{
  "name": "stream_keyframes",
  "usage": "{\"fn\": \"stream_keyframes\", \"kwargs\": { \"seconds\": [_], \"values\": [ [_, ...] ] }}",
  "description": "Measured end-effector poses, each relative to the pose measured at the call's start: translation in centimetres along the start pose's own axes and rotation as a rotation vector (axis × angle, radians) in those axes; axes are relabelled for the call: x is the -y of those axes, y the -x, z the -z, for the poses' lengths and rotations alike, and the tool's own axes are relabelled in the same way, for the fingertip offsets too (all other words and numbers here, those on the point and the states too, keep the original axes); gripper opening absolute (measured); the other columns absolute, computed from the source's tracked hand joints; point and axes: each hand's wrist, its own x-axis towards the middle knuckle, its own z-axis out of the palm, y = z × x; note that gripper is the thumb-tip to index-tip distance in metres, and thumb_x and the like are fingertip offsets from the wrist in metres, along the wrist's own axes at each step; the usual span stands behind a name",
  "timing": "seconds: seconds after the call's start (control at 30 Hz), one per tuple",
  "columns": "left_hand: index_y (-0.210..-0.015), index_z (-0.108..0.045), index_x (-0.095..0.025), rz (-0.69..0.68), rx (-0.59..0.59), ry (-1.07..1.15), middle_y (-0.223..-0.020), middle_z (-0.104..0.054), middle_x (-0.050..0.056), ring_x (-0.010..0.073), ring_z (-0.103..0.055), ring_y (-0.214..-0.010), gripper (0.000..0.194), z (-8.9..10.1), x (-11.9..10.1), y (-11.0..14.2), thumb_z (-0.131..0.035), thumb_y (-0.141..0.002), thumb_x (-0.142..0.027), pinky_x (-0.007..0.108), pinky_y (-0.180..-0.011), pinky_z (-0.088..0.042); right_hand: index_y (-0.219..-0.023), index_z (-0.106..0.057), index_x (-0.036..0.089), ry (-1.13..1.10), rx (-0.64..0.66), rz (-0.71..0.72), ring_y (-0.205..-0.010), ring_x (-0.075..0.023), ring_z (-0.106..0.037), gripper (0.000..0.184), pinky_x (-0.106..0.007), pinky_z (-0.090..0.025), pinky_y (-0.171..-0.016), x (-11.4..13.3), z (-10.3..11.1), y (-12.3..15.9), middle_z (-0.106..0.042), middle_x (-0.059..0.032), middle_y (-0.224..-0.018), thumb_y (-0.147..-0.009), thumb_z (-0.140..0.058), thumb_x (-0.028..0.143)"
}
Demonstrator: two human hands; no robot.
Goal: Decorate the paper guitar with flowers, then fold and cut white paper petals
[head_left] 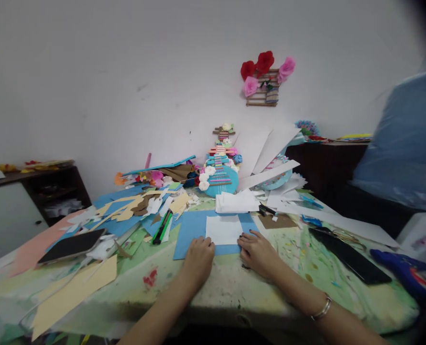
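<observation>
A white paper square (223, 229) lies on a blue paper sheet (191, 232) near the table's front edge. My left hand (197, 259) rests on the near edge of the blue sheet, fingers curled under, touching the white square's lower left corner. My right hand (258, 251) lies at the white square's lower right corner, fingers bent and pressing down on the paper edge. A metal bracelet (322, 309) sits on my right wrist.
A green paint-stained table (230, 287) carries paper scraps, a green utility knife (162, 226), a black tablet (72, 245), a stack of white paper (236, 201), scissors (346, 236), a blue glue gun (403, 268) and a paper guitar (220, 175). Paper flowers (265, 72) hang on the wall.
</observation>
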Motion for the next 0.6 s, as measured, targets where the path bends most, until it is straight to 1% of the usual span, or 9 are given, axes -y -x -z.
{"fn": "stream_keyframes", "kwargs": {
  "seconds": [0.1,0.2,0.33,0.47,0.6],
  "values": [
    [-0.091,-0.065,-0.011,0.032,-0.005,-0.018,-0.095,-0.062,0.014,0.0252,-0.054,-0.094,0.031,0.07,0.06,0.19,-0.038,-0.078,0.000,0.039,-0.083,-0.041,-0.088,-0.065,0.017,0.010,0.007,-0.002,-0.102,-0.0189,-0.058,0.023,-0.039,-0.028,-0.102,0.10,0.05,0.02,-0.069,-0.0061,-0.096,-0.081,-0.044,0.012],
    [-0.089,-0.066,-0.010,0.064,-0.017,-0.029,-0.092,-0.063,0.014,0.0264,-0.055,-0.093,0.031,0.07,0.26,0.50,-0.038,-0.078,-0.001,0.040,-0.083,-0.040,-0.086,-0.065,0.017,0.019,0.015,0.001,-0.101,-0.0189,-0.058,0.021,-0.038,-0.027,-0.100,0.17,0.13,-0.01,-0.069,-0.0065,-0.094,-0.080,-0.044,0.014],
    [-0.089,-0.067,-0.012,0.054,-0.038,-0.039,-0.092,-0.063,0.013,0.0262,-0.055,-0.092,0.032,0.09,0.47,0.64,-0.038,-0.079,-0.003,0.039,-0.081,-0.040,-0.083,-0.064,0.016,0.027,0.017,-0.004,-0.097,-0.0187,-0.058,0.020,-0.036,-0.028,-0.097,0.14,0.13,-0.10,-0.069,-0.0072,-0.091,-0.079,-0.045,0.014],
    [-0.085,-0.068,-0.011,0.063,-0.024,-0.036,-0.091,-0.064,0.013,0.0273,-0.054,-0.092,0.030,0.21,0.53,0.33,-0.040,-0.077,-0.003,0.040,-0.079,-0.040,-0.080,-0.064,0.016,0.040,0.022,-0.011,-0.092,-0.0190,-0.058,0.019,-0.036,-0.029,-0.093,0.25,0.29,-0.14,-0.069,-0.0074,-0.088,-0.078,-0.045,0.014],
    [-0.079,-0.068,-0.012,0.066,-0.011,-0.024,-0.089,-0.063,0.013,0.0266,-0.054,-0.092,0.029,0.20,0.82,-0.14,-0.041,-0.076,-0.003,0.040,-0.081,-0.041,-0.077,-0.065,0.015,0.057,0.039,-0.045,-0.088,-0.0187,-0.059,0.020,-0.035,-0.030,-0.091,0.51,0.59,-0.18,-0.069,-0.0078,-0.083,-0.078,-0.044,0.014]
  ]
}}
